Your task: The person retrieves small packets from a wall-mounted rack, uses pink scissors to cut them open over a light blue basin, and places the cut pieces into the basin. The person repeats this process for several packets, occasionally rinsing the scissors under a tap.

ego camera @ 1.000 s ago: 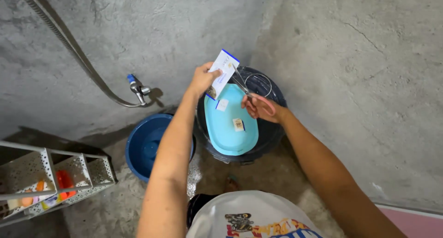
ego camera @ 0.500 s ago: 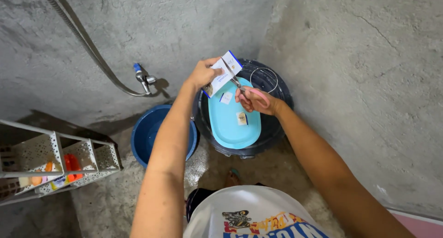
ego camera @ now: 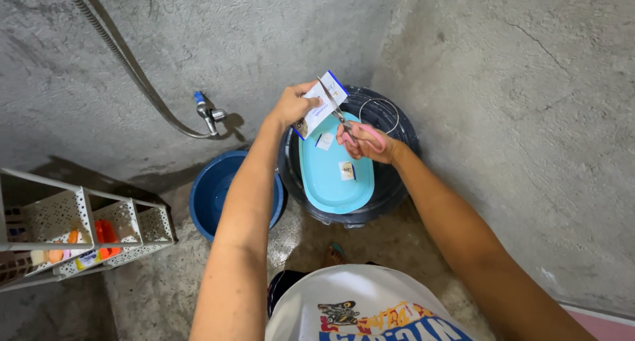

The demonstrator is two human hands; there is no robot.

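My left hand (ego camera: 291, 106) pinches the packet (ego camera: 319, 104), right hand (ego camera: 364, 142) grips scissors (ego camera: 337, 113); blades could nick my fingers.

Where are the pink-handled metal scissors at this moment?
In the head view, the pink-handled metal scissors are in the right hand, above the light blue oval plastic tray, their blades at the white-and-blue paper packet held by the left hand.

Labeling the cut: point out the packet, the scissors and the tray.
packet (ego camera: 322, 100), head view, white face beside the blade
scissors (ego camera: 375, 135), head view, pink handle loop
tray (ego camera: 329, 177), head view, bare light-blue middle
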